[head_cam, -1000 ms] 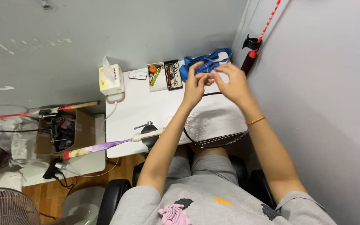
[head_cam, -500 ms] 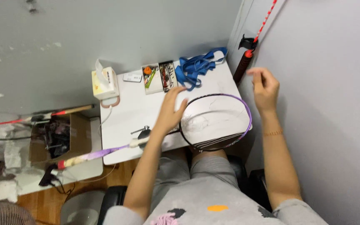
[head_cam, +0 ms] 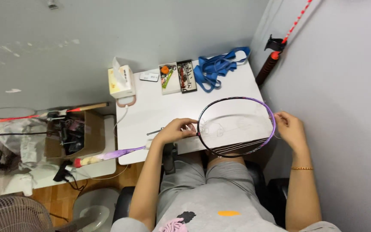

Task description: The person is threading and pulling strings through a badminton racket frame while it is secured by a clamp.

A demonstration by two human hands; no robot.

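White table point(head_cam: 151, 111): one racket point(head_cam: 236, 126), seemingly between two hands.

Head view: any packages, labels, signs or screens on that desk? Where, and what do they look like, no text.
Tissue box: back-left corner of the white desk, upright cuboid, white and pale yellow, a tissue sticking out on top.
Small card or label: flat at the back edge, right of the tissue box, white rectangle with dark print.
Two open trays: side by side right of that, rectangular, holding small colourful parts.
No screens or signs visible.
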